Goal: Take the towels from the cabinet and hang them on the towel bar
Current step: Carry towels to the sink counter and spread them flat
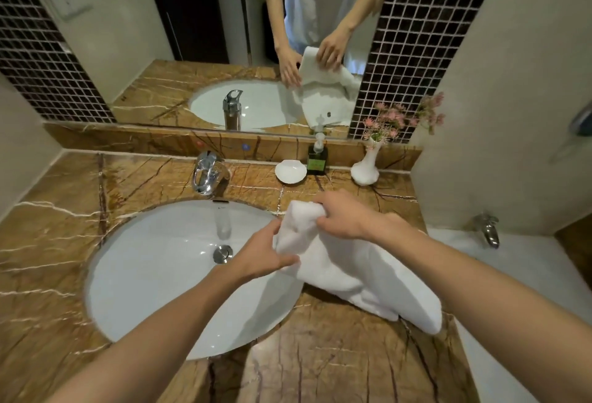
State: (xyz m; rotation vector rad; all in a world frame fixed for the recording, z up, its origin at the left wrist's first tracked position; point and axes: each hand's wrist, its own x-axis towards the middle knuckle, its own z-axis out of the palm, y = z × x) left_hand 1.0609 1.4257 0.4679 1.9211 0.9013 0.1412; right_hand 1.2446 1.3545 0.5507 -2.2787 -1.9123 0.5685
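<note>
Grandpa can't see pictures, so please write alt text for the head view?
A right hand grips a fluffy white towel and a left hand pinches its edge, beside a white oval sink in a brown marble counter.

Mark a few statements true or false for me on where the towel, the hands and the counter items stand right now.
1. Both the left hand and the right hand hold the white towel with their fingers. True.
2. The white towel already hangs on a towel bar. False: its lower end rests on the marble counter beside the sink, and no towel bar is in view.
3. The soap bottle stands between the shell dish and the vase. True.
4. The vase is empty. False: it holds pink flowers.
</note>
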